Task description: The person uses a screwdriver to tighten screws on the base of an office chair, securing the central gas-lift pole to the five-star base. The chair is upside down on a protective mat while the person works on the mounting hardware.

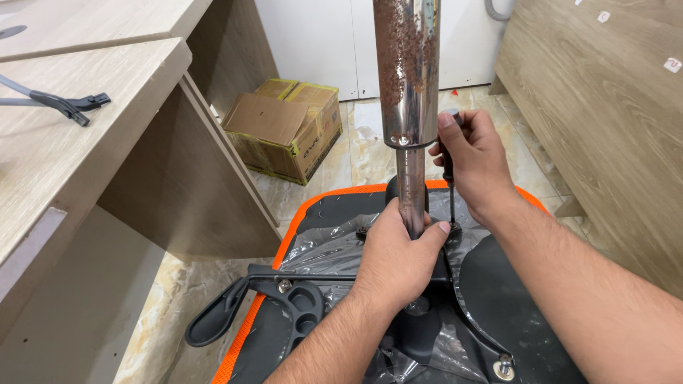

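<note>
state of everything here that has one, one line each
left hand: wrapped around the thin lower shaft
right hand: closed on the screwdriver
screwdriver: upright, tip down at the seat mechanism
gas cylinder: upright, rusty
chair seat: upside down, plastic-wrapped
cardboard box: flap open

Cardboard box point(286, 128), upper-centre-left of frame, sits on the tiled floor point(370, 142) right by the wooden desk's side panel: brown, rectangular, top flaps partly open, yellow tape along the edges, dark print on its front side. Two small white stickers w/ red marks in the upper right, both on the light wood panel point(605, 121): one point(603, 16) near the top edge, the other point(672, 65) at the far right edge; both roughly square & slightly tilted. No screens or signs in view.
</note>
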